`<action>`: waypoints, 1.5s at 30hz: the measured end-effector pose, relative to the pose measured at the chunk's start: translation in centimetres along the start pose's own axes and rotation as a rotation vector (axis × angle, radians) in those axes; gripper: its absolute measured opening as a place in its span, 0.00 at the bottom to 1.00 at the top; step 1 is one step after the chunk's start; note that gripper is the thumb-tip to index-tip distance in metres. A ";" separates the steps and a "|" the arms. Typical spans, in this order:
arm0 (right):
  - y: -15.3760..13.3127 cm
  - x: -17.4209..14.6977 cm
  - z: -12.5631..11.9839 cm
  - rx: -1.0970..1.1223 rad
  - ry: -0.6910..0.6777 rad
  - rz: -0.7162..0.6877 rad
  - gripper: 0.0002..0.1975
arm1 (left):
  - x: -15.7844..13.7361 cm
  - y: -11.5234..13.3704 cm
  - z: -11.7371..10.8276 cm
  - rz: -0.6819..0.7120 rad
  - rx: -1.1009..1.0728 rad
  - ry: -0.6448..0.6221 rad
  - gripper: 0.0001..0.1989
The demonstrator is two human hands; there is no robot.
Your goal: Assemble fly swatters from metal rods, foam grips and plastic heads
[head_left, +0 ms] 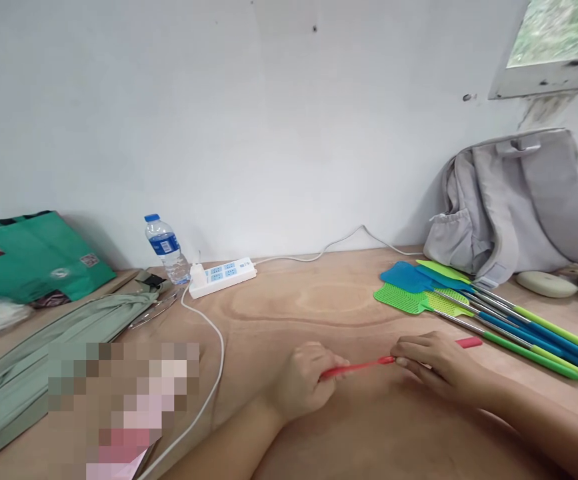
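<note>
A red fly swatter [361,367] is held between my two hands, low over the wooden table. Its red head is seen nearly edge-on, with my left hand [306,380] closed around the far left end. My right hand [433,367] pinches the swatter where the head meets the shaft. The red end of the handle [469,342] shows beyond my right fingers, while the shaft between is hidden. To the right of my right hand lies a pile of green, blue and yellow-green fly swatters [403,298].
A grey backpack [519,200] leans on the wall behind the swatters, near a round whitish object [546,285]. A white power strip [223,277], its cable [221,347], a water bottle [167,250], a green bag [43,260] and grey-green cloth [63,333] occupy the left.
</note>
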State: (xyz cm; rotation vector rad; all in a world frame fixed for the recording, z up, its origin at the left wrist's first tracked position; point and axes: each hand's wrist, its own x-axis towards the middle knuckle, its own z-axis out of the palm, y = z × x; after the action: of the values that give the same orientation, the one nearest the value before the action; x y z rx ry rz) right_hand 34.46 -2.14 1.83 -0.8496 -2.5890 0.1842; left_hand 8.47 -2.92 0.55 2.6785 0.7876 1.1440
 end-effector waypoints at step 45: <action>-3.9 -0.2 0.3 0.732 0.605 0.144 0.17 | 0.2 -9.4 -2.2 -0.901 0.183 0.377 0.19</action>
State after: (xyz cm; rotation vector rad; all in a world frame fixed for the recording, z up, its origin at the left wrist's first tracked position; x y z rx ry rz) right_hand 32.42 -5.37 2.48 -0.6658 -1.7003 0.7343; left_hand 3.17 5.05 -0.63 1.7909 1.9478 1.3150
